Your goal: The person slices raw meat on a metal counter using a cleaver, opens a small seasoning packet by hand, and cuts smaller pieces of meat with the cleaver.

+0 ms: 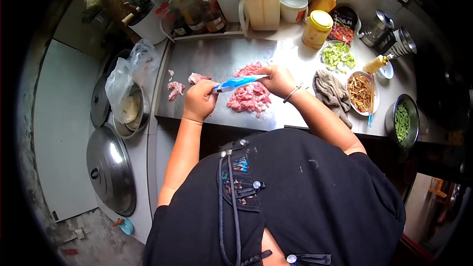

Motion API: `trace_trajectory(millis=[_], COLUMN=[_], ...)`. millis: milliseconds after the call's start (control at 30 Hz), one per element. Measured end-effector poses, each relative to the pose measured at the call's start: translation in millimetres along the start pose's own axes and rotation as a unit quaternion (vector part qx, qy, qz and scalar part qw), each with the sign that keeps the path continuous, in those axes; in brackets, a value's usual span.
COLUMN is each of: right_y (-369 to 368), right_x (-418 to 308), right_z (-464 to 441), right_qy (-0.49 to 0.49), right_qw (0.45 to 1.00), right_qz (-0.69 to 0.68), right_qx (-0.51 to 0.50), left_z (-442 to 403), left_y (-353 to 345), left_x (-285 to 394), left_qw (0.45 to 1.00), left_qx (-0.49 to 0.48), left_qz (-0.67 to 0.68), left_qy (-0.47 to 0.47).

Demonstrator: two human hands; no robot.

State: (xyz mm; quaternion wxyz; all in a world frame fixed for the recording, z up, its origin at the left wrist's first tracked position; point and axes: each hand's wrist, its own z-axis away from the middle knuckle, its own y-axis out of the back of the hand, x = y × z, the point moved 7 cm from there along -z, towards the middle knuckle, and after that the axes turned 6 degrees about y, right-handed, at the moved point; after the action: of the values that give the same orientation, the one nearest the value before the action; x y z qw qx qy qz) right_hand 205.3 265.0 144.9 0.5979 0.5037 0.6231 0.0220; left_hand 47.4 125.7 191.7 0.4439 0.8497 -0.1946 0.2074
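A long, slim blue-and-white thing (239,83) spans the gap between my hands, and its exact kind is unclear. My left hand (199,100) is closed around its left end. At the other end, the fingers of my right hand (279,81) are closed on it, with a bracelet at that wrist. Below it on the metal worktop (192,54) lies a pile of chopped raw meat (250,99), partly covered by the held thing. Larger meat pieces (176,90) lie to the left, close to my left hand.
Right of my right hand are a crumpled cloth (331,93), a plate of brown strips (361,92) with chopsticks, cut green vegetables (338,57) and a bowl of green beans (402,122). Bottles (212,12) line the back. A metal basin (140,118) and large lid (111,170) stand left.
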Motion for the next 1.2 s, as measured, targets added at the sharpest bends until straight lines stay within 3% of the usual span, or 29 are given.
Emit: trace_trajectory(millis=[200, 267, 367, 467, 600, 667, 800, 867, 900, 1000, 1133, 1200], right_y=[-1.7, -3.1, -2.0, 2.4, 4.0, 4.9, 4.0, 1.4, -0.2, -0.6, 3.7, 7.9], right_x=[-0.7, -1.4, 2.7, 0.2, 1.8, 0.6, -6.4, -5.0, -2.5, -3.3, -13.9, -22.3], right_z=[2.4, 2.4, 2.5, 3.4, 6.0, 3.3, 2.6, 5.8, 6.2, 2.6, 1.1, -0.8], right_qy=[0.004, -0.006, -0.009, -0.003, -0.003, 0.005, 0.003, 0.002, -0.001, 0.012, 0.000, 0.026], right_qw=[1.000, 0.999, 1.000, 0.999, 1.000, 1.000, 1.000, 1.000, 1.000, 0.999, 1.000, 0.999], right_qz=[-0.024, 0.028, 0.011, 0.052, -0.002, 0.002, 0.012, 0.002, 0.012, 0.034, 0.016, 0.029], right_qx=[0.000, -0.014, -0.016, -0.015, 0.001, 0.009, -0.004, -0.014, -0.012, -0.005, -0.027, -0.019], left_z=[5.6, 10.1, 6.0, 6.9, 5.0, 1.9, 1.3, 2.3, 0.8, 2.9, 10.6, 12.7], left_y=[-0.9, 0.6, 6.9, -0.9, -2.0, 10.9, 10.7, 7.3, 3.6, 13.3, 9.4, 11.3], left_x=[-13.9, -13.7, -3.4, 1.7, 4.2, 10.6, 20.1, 9.0, 11.6, 15.9, 6.9, -5.3], left_qw=[0.998, 0.997, 0.997, 0.997, 0.996, 0.988, 0.985, 0.990, 0.989, 0.983, 0.985, 0.997], left_qx=[-0.007, 0.000, 0.019, -0.017, -0.018, 0.060, 0.044, 0.033, 0.001, 0.058, 0.029, 0.010], left_qz=[-0.002, 0.006, -0.066, -0.070, -0.089, -0.143, -0.158, -0.136, -0.142, -0.173, -0.166, -0.034], left_qy=[0.066, 0.076, 0.037, 0.025, 0.013, 0.002, -0.057, -0.013, -0.044, -0.017, -0.029, 0.066])
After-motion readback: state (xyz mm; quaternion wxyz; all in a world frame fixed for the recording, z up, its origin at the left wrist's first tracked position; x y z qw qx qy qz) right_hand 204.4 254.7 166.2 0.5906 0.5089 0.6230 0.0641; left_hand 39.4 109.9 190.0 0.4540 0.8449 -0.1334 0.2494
